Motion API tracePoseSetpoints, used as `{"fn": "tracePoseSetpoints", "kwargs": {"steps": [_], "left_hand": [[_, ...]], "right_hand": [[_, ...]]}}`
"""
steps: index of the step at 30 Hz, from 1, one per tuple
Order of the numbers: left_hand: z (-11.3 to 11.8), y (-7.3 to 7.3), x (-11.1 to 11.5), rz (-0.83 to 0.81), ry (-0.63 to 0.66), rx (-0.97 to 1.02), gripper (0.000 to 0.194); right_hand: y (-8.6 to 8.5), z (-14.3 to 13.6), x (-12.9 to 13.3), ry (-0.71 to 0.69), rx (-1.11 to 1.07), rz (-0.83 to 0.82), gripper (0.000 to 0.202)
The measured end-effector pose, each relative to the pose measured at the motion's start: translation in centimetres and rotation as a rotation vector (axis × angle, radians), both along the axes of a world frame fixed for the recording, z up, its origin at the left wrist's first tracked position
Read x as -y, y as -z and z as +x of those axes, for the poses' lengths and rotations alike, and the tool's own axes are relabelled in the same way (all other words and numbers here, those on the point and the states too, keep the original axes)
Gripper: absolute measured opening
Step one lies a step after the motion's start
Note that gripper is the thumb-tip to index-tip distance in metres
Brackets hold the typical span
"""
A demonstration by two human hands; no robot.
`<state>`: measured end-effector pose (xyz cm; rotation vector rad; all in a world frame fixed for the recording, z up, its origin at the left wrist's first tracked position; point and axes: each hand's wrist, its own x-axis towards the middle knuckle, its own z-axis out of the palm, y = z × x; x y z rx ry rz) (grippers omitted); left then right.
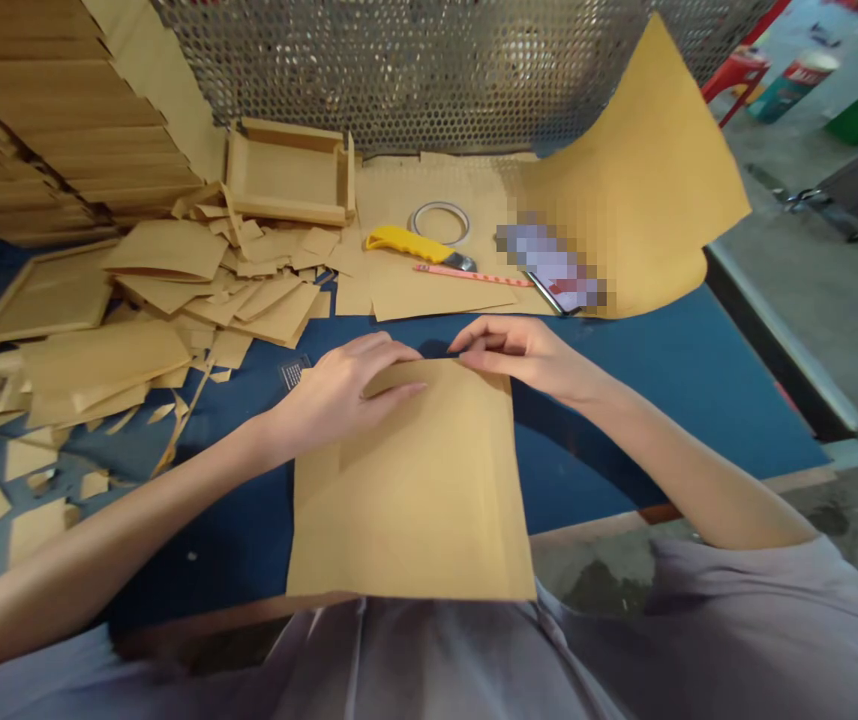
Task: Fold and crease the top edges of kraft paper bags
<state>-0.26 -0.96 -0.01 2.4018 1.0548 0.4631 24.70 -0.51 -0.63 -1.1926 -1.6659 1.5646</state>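
Find the kraft-paper sheet [406,490] on the blue tabletop [699,400], extending toward the grey shirt [459,660] from the left hand [346,385], spread across its far-left part, and the right hand [526,352], curled nearer the far-right corner; cannot tell whether pinching the edge. Shows no clear long axis.

No lettering, number or brand is standing out legibly. Tiny white marks are showing on a small dark rectangle [294,374], a canister [793,88] is appearing blurred, and a phone [553,265] is displaying coarse pixel blocks.
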Motion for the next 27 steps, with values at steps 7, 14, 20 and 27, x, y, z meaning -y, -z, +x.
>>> {"fn": "tracePoseSetpoints", "kwargs": {"steps": [7, 14, 20, 27], "left_hand": [[0.1, 0.2, -0.2, -0.02, -0.003, 0.003, 0.029], [-0.2, -0.5, -0.3, -0.112, 0.006, -0.157, 0.035], [-0.2, -0.2, -0.7, -0.133, -0.009, -0.085, 0.031], [-0.4, -0.6, -1.2, -0.183, -0.047, 0.068, 0.032]], "right_hand": [[0.3, -0.1, -0.2, 0.016, -0.08, -0.113, 0.027], [-0.3, 0.1, 0.3, -0.192, 0.148, 0.053, 0.038], [-0.1, 0.0, 0.8, -0.144, 0.249, 0.339, 0.033], [0.0, -0.4, 1.0, -0.084, 0.265, 0.451, 0.03]]}}
